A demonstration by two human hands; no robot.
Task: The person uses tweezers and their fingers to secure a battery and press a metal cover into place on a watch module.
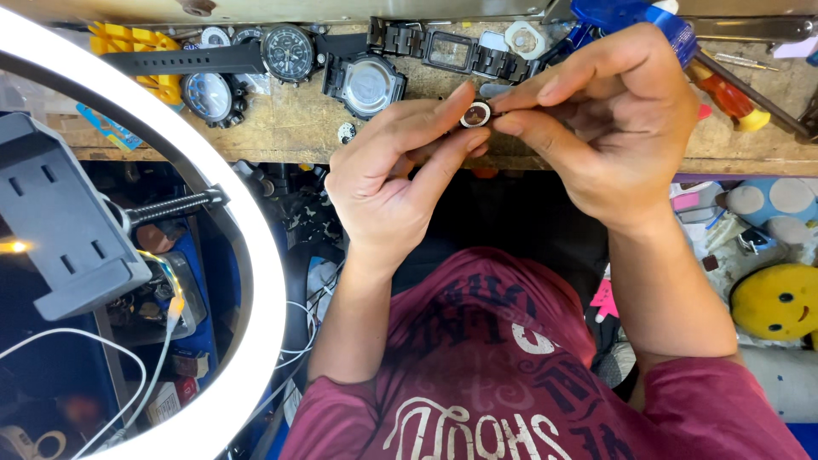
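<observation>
A small round watch part (475,113) — dark-faced with a pale metal rim — is pinched between the fingertips of both hands just above the near edge of the wooden tabletop (290,128). It is gripped by the left hand (394,175) from below and to the left, thumb and forefinger pressed together on its rim, the remaining fingers curled under. It is gripped by the right hand (609,128) from the right, thumb and forefinger likewise closed on it, the other fingers arched above.

Beyond the watch part, farther back on the tabletop, a watch with a dark metal link bracelet and square face (449,49) is laid flat. To the left of the part a bulky black watch case (366,83) is seen, further left a black round-dialled watch on a rubber strap (288,53), and beyond that a blue-faced watch (207,95). A small white hexagonal ring (522,37) lies just behind the part. To its right, behind the right hand, a blue tool (635,15) and a red-and-yellow-handled screwdriver (724,92) are set down.

Far left of the part a lit ring light (243,247) with a grey phone holder (60,230) is mounted. Below the part a maroon printed shirt (503,375) is worn.
</observation>
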